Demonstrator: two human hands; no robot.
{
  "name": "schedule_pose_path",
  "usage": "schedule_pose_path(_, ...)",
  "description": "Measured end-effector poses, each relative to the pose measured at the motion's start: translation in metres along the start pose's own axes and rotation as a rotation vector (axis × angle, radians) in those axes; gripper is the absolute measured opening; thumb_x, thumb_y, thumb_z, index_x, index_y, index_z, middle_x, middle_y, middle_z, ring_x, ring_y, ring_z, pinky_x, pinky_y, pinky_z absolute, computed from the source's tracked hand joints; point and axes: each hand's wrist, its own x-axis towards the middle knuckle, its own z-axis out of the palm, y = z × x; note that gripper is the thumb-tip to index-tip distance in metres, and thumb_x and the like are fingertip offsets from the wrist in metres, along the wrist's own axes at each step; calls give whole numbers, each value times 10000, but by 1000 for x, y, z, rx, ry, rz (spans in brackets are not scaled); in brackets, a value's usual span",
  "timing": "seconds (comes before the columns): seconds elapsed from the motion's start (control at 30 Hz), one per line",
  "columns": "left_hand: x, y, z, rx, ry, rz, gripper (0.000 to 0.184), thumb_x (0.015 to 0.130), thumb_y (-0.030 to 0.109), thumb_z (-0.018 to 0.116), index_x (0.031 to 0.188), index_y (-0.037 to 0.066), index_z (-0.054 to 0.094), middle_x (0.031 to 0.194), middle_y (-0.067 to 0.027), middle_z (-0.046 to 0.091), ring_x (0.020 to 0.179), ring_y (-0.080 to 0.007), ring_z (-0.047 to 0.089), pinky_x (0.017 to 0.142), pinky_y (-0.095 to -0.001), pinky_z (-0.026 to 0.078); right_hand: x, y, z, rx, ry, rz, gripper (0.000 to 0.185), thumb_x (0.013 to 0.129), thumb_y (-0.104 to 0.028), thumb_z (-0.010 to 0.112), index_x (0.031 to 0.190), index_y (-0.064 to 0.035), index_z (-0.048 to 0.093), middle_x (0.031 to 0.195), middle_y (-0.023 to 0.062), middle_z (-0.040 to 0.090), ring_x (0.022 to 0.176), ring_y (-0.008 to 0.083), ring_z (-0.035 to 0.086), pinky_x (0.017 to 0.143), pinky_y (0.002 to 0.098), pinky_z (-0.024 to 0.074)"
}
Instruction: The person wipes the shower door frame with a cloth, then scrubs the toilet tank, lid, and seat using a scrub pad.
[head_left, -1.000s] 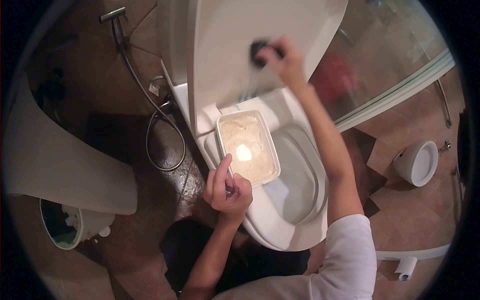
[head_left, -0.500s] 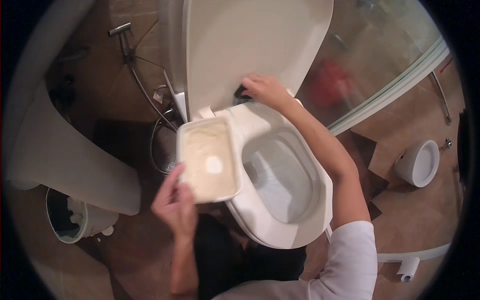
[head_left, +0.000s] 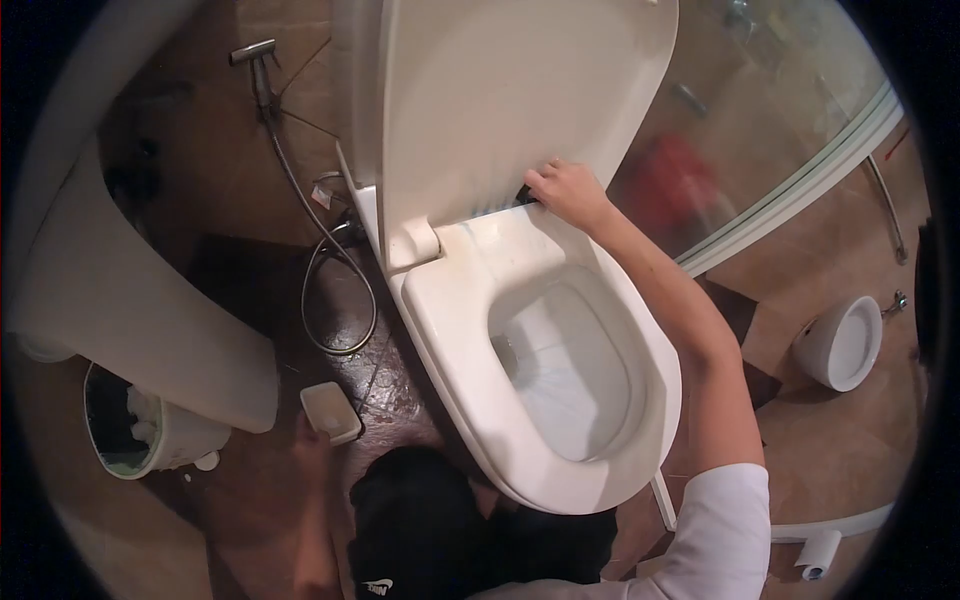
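Observation:
My right hand (head_left: 568, 190) is closed around a small dark object (head_left: 525, 194), mostly hidden by the fingers, at the hinge end of the toilet seat (head_left: 425, 300). Bluish streaks run along the base of the raised lid (head_left: 520, 90) beside it. Low at the left, close to the floor, my left hand (head_left: 312, 448) grips the near corner of a small pale plastic tub (head_left: 331, 412); shadow dims its fingers. The seat is down, and the toilet bowl (head_left: 560, 370) stands open below my right forearm.
A bidet sprayer (head_left: 255, 55) hangs on the wall, its hose (head_left: 304, 290) looping toward the wet floor. A white bin (head_left: 185, 445) stands below the pale basin pedestal (head_left: 170, 300). A glass shower panel (head_left: 760, 120) borders the right side.
My left hand has lowered the tub from beside the seat down toward the floor. My right hand has shifted slightly right along the hinge area, still with the dark object.

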Motion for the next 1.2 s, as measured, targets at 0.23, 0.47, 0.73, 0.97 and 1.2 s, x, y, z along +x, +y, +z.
schedule_pose_path(0.23, 5, -46, 41, 157, -211, -182, 623, 808, 117, 543, 1382, 12, 327, 1258, -245, 497, 1138, -351, 519, 972, -395, 390, 7, -19, -5, -59, 91, 22, 152, 733, -159, 610, 785, -83, 489, 685, 40, 577, 722, 220, 606, 536, 361, 508)
schedule_pose_path(0.47, 20, 237, 14, -148, -42, 378, 655, 904, 295, 536, 1400, -43, 273, 1396, -266, 351, 1315, -365, 333, 1094, -398, 244, 55, -60, -23, 122, 213, 12, 296, 738, -270, 689, 819, -77, 480, 724, 65, 588, 763, 249, 609, 563, 371, 496)
schedule_pose_path(0.73, -28, 318, 89, -226, -92, 250, 809, 886, 251, 545, 1397, -143, 58, 1459, -333, 143, 1382, -401, 154, 1141, -399, 117, 25, -52, -68, 462, 374, 339, 262, 715, -207, 727, 914, -72, 622, 851, 101, 604, 836, 303, 581, 686, 405, 485)
schedule_pose_path(0.97, -26, 309, 89, -242, -117, 283, 807, 870, 219, 566, 1390, -151, 71, 1456, -334, 145, 1376, -417, 150, 1140, -413, 118, 55, -104, -23, 716, 429, 185, 229, 699, -118, 741, 899, -47, 655, 852, 98, 566, 786, 296, 557, 681, 364, 461)
schedule_pose_path(1.2, -20, 311, 94, -263, -97, 312, 796, 877, 203, 567, 1394, -146, 73, 1463, -329, 137, 1385, -395, 140, 1139, -398, 109, 53, -109, -30, 849, 421, 126, 164, 715, -150, 723, 817, -48, 645, 781, 84, 536, 752, 271, 542, 636, 384, 459)
